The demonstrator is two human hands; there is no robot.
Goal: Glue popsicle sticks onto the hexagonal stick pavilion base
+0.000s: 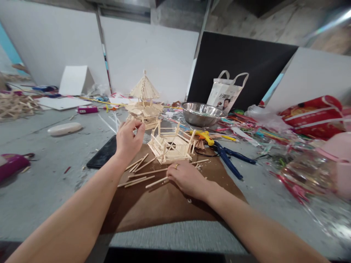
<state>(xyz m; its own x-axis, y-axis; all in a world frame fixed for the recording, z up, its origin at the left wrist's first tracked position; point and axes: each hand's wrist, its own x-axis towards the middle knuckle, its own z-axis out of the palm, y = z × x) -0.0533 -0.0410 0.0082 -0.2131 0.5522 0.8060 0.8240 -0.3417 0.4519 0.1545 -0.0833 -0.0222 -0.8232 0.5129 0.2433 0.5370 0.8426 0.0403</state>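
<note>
My right hand (186, 178), with a ring on one finger, is closed on the end of a thin wooden stick (157, 182) low over the brown sheet (142, 213). My left hand (129, 137) is raised, thumb and fingers drawn together; whatever is between them is hidden. Between and beyond my hands stands a small open frame of wooden sticks (175, 157) with upright posts and low railings. Behind it is a stick pavilion model (144, 91) with a pointed roof, partly covered by my left hand. Several loose sticks (139, 181) lie in front of the frame.
Blue-handled pliers (229, 160) and a yellow tool (204, 136) lie right of the frame. A black phone-like slab (101, 155) is beside my left wrist. Further back are a steel bowl (203, 114), a tote bag (226, 93) and scattered scraps. A pink-lidded container (336, 157) stands right.
</note>
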